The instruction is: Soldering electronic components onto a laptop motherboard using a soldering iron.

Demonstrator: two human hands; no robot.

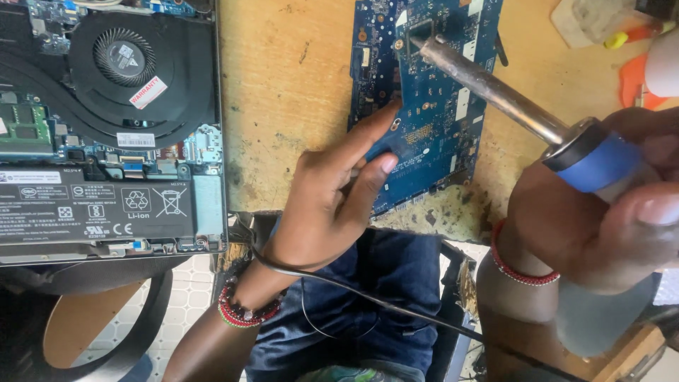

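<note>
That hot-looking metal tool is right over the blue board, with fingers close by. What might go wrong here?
The soldering iron in the right hand has its tip at the blue circuit board; a slip could scorch nearby parts. The left hand steadies the board's edge with bare fingertips not far from the tip, so a burn seems possible. The black cable runs across the left wrist and could snag, jerking the iron.

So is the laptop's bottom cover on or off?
Off. The laptop lies opened up on the wooden table, with its black fan and battery showing.
</note>
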